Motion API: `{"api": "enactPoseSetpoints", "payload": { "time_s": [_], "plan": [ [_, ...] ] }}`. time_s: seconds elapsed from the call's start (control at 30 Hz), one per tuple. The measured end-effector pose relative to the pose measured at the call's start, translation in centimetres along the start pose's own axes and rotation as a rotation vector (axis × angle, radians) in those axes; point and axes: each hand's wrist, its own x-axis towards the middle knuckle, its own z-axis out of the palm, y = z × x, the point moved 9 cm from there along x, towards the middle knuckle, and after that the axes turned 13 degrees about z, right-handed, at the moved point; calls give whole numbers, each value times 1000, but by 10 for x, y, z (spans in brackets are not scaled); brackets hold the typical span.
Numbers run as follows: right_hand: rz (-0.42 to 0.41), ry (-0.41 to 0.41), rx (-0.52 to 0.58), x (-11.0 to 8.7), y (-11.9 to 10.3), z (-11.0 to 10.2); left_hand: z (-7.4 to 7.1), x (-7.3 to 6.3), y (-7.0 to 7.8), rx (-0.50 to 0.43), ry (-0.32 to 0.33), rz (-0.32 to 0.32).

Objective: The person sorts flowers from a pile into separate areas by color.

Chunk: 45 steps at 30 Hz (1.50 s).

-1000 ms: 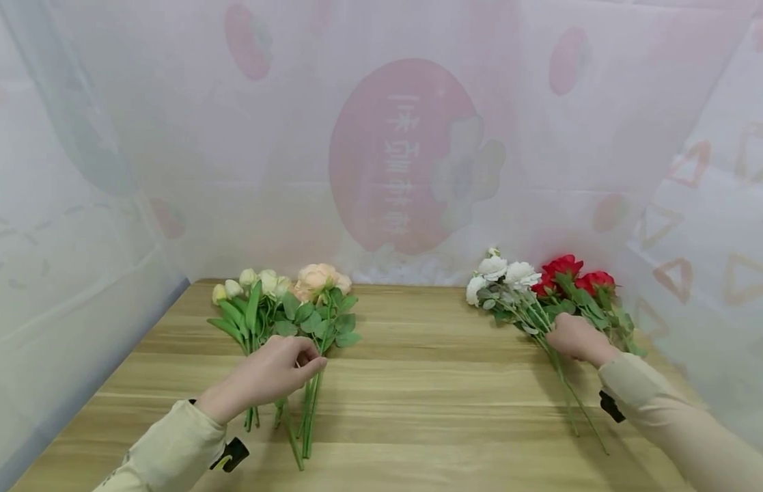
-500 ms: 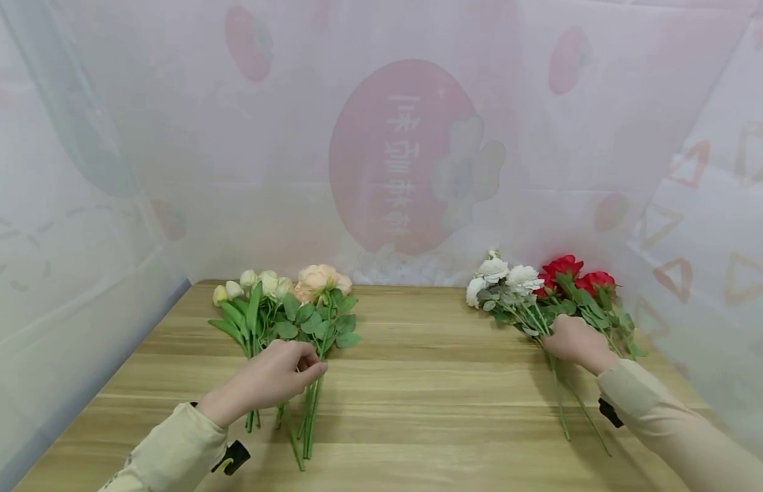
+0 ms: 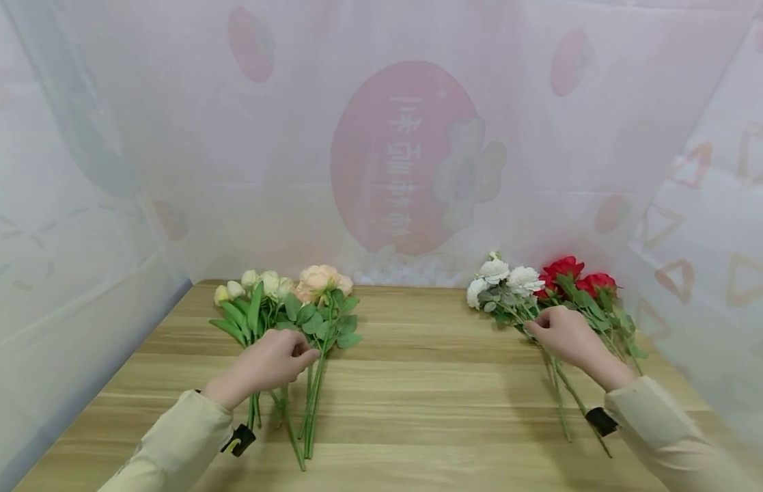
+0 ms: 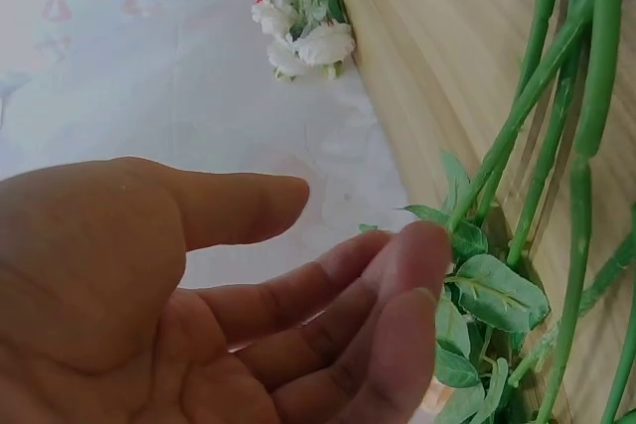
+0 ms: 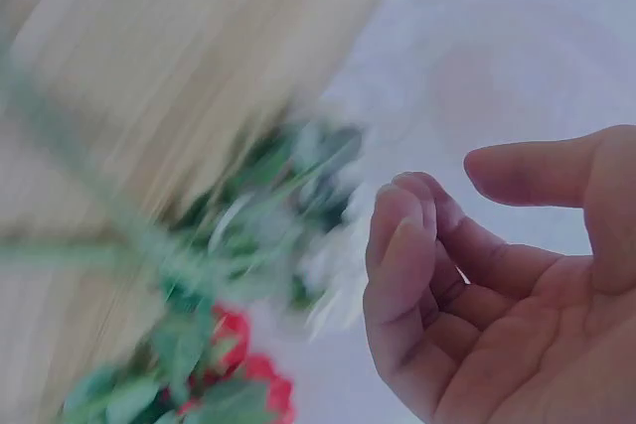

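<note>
My left hand [image 3: 272,357] hovers over the green stems at the left, its fingers loosely bent and thumb apart, with nothing between them. Close to its fingertips in the left wrist view are green stems [image 4: 581,235] and leaves. Peach flowers [image 3: 320,280] and pale yellow-white tulips [image 3: 248,280] lie beyond it. My right hand [image 3: 565,335] is above the stems of the white flowers [image 3: 494,271]. In the right wrist view its thumb and bent fingers stand apart and hold nothing. Red roses [image 3: 565,268] lie just right of the white flowers; my right hand and forearm hide part of the stems.
Both groups of flowers lie on a wooden table [image 3: 418,383], heads toward its far edge. Behind it hangs a pale curtain [image 3: 283,150] printed with strawberries, and similar sheets enclose both sides. A dark strap piece [image 3: 602,421] hangs under the right sleeve.
My right hand has let go of the white flowers' stems and lifted up and slightly left, thumb now apart from the fingers. My left hand has shifted slightly up and left.
</note>
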Motion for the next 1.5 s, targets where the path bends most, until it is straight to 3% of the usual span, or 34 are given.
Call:
{"api": "enactPoseSetpoints", "payload": {
  "time_s": [0.3, 0.53, 0.8, 1.27, 1.5],
  "plan": [
    [16, -155, 312, -29, -44, 26, 18, 18, -22, 8, -79, -147],
    [-13, -245, 474, -39, -72, 42, 28, 23, -26, 85, -115, -221],
    [-23, -284, 496, -39, -85, 53, 30, 21, -26, 96, -97, -211],
    [-20, -275, 502, -36, -88, 55, 39, 24, -29, 88, -96, -179],
    [-15, -276, 500, -35, -86, 59, 40, 29, -24, 135, -50, -127]
  ]
}}
